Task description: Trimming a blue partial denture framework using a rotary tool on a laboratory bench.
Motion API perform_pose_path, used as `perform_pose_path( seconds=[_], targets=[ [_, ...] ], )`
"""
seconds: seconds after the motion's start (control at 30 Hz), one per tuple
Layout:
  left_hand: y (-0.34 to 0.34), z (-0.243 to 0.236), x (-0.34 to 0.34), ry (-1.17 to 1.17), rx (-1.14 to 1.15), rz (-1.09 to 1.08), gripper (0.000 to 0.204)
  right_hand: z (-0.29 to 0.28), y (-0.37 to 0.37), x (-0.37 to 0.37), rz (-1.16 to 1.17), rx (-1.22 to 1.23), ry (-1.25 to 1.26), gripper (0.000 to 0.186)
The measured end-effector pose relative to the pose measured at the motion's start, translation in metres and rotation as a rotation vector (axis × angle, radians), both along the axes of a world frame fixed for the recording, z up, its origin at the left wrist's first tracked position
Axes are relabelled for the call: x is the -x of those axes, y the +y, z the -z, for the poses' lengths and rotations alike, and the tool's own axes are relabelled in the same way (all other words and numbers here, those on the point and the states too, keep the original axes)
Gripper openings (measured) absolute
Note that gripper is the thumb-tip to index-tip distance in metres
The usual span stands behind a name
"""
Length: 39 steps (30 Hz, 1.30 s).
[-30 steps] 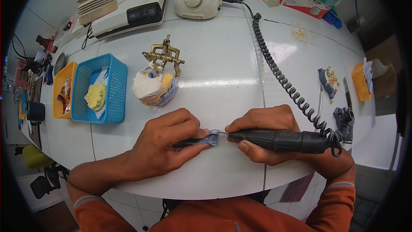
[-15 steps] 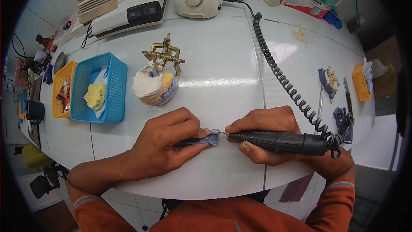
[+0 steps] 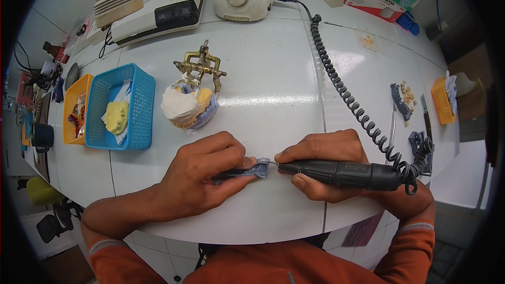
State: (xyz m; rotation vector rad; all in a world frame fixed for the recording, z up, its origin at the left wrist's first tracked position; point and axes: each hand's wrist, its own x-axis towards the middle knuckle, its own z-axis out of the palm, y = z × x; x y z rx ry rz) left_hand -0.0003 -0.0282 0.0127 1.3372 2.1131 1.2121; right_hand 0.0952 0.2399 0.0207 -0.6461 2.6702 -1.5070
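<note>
Near the table's front edge, my left hand (image 3: 202, 168) is closed around a blue-grey moulded piece (image 3: 259, 168), fingers and thumb pinching it; much of the piece is hidden in the grip. My right hand (image 3: 329, 146) wraps round a black rotary handpiece (image 3: 344, 174), held almost level and pointing left. Its thin metal bur reaches the right end of the blue-grey piece, and seems to touch it. Beyond my left hand stands a brass articulator (image 3: 202, 63) with a white, yellow and blue-grey dental model (image 3: 179, 107) mounted in it.
A black coiled cord (image 3: 336, 76) runs from the handpiece to a cream control box (image 3: 243, 0) at the back. Left stand a blue basket (image 3: 142, 110) holding a pale yellow model and a yellow basket (image 3: 70, 121). Right lie a knife (image 3: 426, 113) and a blue-grey strip (image 3: 400, 102) with loose teeth.
</note>
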Motion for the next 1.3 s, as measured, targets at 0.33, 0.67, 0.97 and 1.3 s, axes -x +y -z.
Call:
perform_pose_path(
  seconds=[0.33,0.67,0.97,1.3],
  targets=[
    [0.0001,-0.0004,-0.0004,0.003,-0.002,-0.001,0.024,0.0002,-0.0004,0.0003,0.009,0.003,0.008,0.033],
    [0.0000,0.0000,-0.0009,-0.008,0.002,-0.005,0.024,0.0025,0.0002,0.0011,0.009,0.023,0.015,0.032],
    [0.0004,-0.0007,-0.0005,0.022,0.029,-0.030,0.023,0.0015,0.0003,0.0019,0.004,0.015,0.026,0.031],
    [0.0002,-0.0002,-0.0013,0.013,0.018,-0.024,0.024,0.0006,-0.0007,0.0023,0.007,0.025,0.011,0.032]
  ],
)
